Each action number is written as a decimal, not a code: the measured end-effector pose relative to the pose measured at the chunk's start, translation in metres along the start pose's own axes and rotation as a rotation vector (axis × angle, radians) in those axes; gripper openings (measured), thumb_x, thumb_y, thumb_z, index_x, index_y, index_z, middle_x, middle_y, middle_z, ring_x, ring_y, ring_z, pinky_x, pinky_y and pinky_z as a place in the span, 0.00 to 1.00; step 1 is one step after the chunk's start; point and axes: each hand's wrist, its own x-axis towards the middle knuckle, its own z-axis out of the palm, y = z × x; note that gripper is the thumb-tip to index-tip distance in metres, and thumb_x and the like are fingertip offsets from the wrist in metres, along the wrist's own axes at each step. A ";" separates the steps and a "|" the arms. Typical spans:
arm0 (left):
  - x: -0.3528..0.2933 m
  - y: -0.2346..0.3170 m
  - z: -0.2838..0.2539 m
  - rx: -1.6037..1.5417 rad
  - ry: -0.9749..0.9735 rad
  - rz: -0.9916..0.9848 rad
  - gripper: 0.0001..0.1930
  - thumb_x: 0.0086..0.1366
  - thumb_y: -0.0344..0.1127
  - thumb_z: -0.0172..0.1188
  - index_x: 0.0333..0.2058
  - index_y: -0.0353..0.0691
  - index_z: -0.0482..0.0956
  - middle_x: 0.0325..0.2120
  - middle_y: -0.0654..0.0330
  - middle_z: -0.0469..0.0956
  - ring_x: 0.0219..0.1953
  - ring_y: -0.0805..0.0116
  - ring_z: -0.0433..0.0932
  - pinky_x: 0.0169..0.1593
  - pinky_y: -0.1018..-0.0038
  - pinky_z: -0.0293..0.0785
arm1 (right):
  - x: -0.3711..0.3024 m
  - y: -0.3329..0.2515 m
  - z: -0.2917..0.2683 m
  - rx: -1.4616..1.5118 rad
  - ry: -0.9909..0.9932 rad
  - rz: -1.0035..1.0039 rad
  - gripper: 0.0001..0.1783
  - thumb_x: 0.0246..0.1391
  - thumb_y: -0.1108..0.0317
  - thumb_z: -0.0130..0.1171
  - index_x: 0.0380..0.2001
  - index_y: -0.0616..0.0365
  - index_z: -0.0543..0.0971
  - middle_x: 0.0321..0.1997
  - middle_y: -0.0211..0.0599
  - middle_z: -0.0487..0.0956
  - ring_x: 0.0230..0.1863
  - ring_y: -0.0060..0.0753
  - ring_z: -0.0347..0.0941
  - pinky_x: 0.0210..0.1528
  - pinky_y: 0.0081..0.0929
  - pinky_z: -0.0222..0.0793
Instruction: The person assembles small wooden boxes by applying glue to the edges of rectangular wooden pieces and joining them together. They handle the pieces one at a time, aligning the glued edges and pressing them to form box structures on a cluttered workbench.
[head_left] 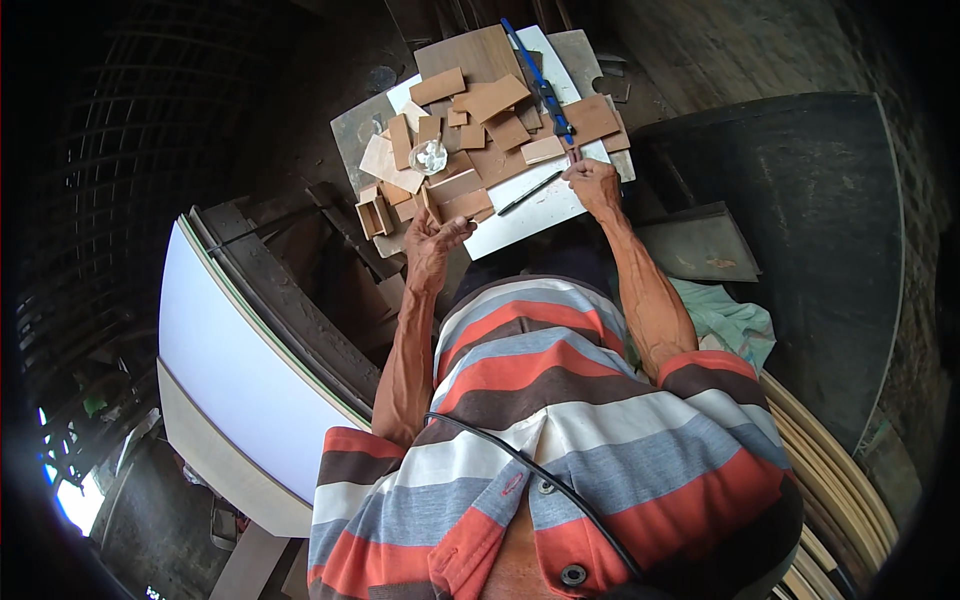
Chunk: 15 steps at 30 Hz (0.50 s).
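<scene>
My left hand [432, 248] is at the near left edge of the worktable, its fingers bent and closed together. A thin brown sliver shows by its fingertips, beside a flat wooden piece [467, 205]; what the fingers hold is too small to name. My right hand [596, 186] is pinched closed over the near right corner of the white board [510, 228]. Something small and brownish is at its fingertips, close to the end of a long blue and black tool [546, 92]. Between my hands lies a slim dark pen-like stick [530, 193].
Several small wooden rectangles [493, 98] are strewn over the table, with a clear cup of white stuff [429, 157] and a small open wooden box [374, 217]. A big white panel [245, 365] leans at my left. Dark boards [790, 220] and bent wooden strips [830, 470] are at my right.
</scene>
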 end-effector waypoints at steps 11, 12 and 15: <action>-0.011 -0.014 0.060 0.017 0.156 0.041 0.24 0.57 0.28 0.67 0.47 0.27 0.65 0.30 0.49 0.81 0.32 0.62 0.84 0.40 0.71 0.82 | 0.114 0.017 -0.020 -0.257 0.028 -0.287 0.09 0.50 0.70 0.54 0.30 0.60 0.81 0.30 0.48 0.82 0.33 0.48 0.79 0.37 0.39 0.72; -0.013 -0.013 0.066 0.016 0.167 0.046 0.23 0.57 0.28 0.67 0.47 0.27 0.66 0.29 0.49 0.81 0.32 0.63 0.84 0.40 0.71 0.82 | 0.124 0.020 -0.019 -0.279 0.023 -0.370 0.09 0.50 0.69 0.53 0.30 0.59 0.81 0.30 0.48 0.82 0.33 0.49 0.79 0.37 0.40 0.72; -0.020 -0.023 0.073 0.026 0.238 0.026 0.21 0.58 0.27 0.66 0.48 0.31 0.68 0.30 0.53 0.81 0.32 0.64 0.84 0.40 0.73 0.82 | 0.143 -0.012 -0.018 -0.306 -0.077 -0.215 0.10 0.48 0.64 0.56 0.32 0.55 0.81 0.35 0.48 0.82 0.40 0.52 0.79 0.43 0.40 0.73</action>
